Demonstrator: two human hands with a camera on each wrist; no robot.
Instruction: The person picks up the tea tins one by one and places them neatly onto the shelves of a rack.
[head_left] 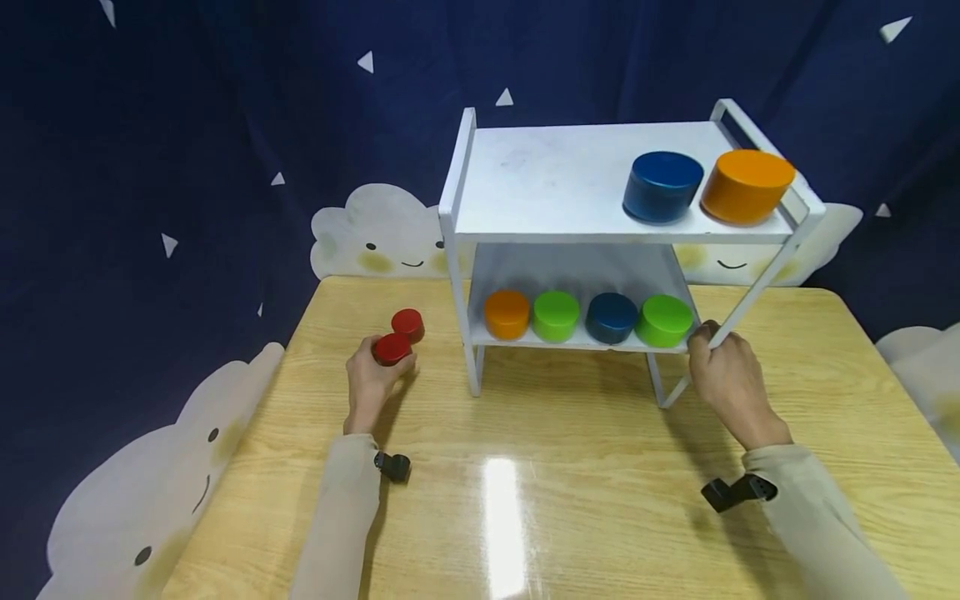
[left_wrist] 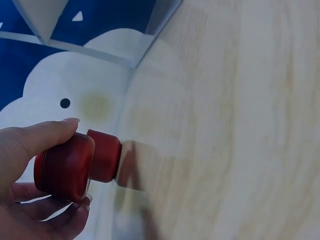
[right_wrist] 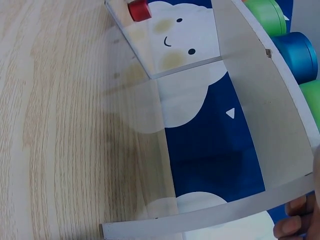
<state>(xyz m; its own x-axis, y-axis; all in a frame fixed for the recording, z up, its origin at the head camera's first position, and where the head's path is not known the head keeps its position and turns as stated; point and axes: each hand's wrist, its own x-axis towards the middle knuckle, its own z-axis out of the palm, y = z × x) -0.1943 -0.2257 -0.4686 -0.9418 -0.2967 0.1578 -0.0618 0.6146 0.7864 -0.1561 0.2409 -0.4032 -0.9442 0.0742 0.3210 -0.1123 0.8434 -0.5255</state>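
Observation:
My left hand (head_left: pixel 367 382) grips a round red tin (head_left: pixel 392 350) by its sides, thumb on one side and fingers on the other. Just behind it on the table sits a second red tin (head_left: pixel 407 322); the two overlap in the left wrist view. On the right, my right hand (head_left: pixel 729 379) holds the side post of a white two-tier shelf (head_left: pixel 547 179) at lower-board height. Its curled fingers show at the edge of the right wrist view. The lower tier carries an orange tin (head_left: pixel 507 315), green tins (head_left: pixel 556 317) and a blue tin (head_left: pixel 612 318).
On the upper tier stand another blue tin (head_left: pixel 663 187) and another orange tin (head_left: pixel 747 187), both toward the right end. The shelf's legs rest on a wooden table (head_left: pixel 570 483). A dark blue curtain (head_left: pixel 225 125) with white triangles and clouds hangs behind.

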